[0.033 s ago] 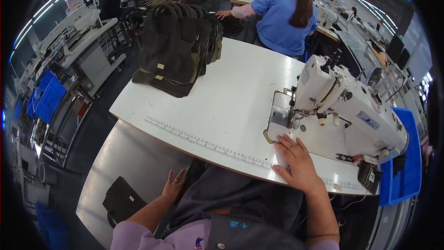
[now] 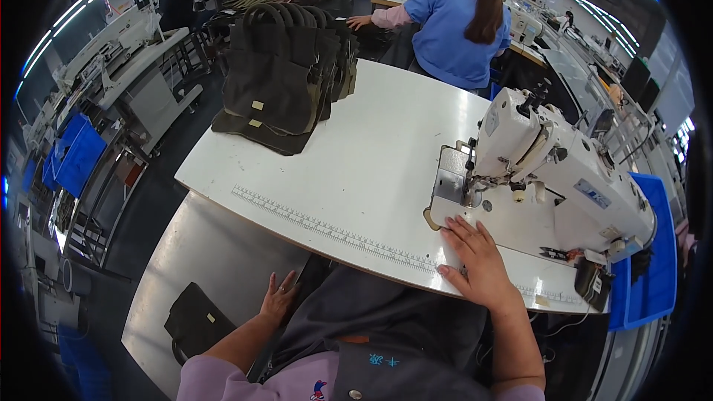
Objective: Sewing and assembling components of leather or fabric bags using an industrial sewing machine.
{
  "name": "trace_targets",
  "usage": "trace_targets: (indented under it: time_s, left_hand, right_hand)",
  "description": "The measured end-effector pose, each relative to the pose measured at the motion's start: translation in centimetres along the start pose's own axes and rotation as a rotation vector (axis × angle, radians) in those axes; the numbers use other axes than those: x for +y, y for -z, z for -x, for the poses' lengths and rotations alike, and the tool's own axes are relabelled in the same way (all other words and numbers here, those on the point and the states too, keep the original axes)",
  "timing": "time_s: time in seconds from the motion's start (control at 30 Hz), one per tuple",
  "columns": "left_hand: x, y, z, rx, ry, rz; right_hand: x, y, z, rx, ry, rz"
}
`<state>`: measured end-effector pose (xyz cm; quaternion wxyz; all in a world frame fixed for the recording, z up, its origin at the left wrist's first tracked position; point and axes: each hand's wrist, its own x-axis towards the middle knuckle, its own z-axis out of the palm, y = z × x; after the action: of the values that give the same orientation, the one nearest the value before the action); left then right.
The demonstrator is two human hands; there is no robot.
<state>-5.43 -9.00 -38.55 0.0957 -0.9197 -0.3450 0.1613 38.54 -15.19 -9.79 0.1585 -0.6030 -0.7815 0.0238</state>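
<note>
My right hand [image 2: 476,266] lies flat on the white sewing table [image 2: 364,156], fingers stretched toward the metal plate below the sewing machine's needle. The white sewing machine [image 2: 520,141] stands at the right, with no cloth under its foot. Down at the left, my left hand [image 2: 278,297] rests by my dark apron with its fingers apart, holding nothing. One dark olive bag piece [image 2: 194,319] with a small pale tag lies on the lower side table [image 2: 160,293], left of that hand. A stack of similar bag pieces with handles [image 2: 275,78] is piled at the table's far left.
A printed ruler strip [image 2: 327,229] runs along the table's front edge. Small dark-handled tools [image 2: 555,253] lie by the machine's base. A blue bin [image 2: 645,282] hangs at the right. Beyond the table a person in blue [image 2: 453,30] sits facing away; blue crates [image 2: 80,152] stand at left.
</note>
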Motion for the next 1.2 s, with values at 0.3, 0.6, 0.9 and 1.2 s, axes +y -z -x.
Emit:
trace_targets:
  time_s: [0.3,0.6,0.9,1.2]
  left_hand:
    - [0.2,-1.0,-0.7,0.091,0.146,0.257]
    - [-0.3,1.7,-0.5,0.02,0.13,0.115]
    - [-13.7,28.7,-2.6,-0.063,-0.306,1.403]
    - [-21.9,37.2,-19.3,0.991,0.527,0.667]
  right_hand:
    - [0.0,-0.2,-0.3,-0.004,0.002,0.005]
    - [-0.1,0.0,-0.6,-0.013,-0.008,-0.002]
    - [-0.1,-0.2,-0.3,-0.027,-0.041,-0.004]
    - [-0.3,-0.1,-0.7,-0.012,-0.036,-0.007]
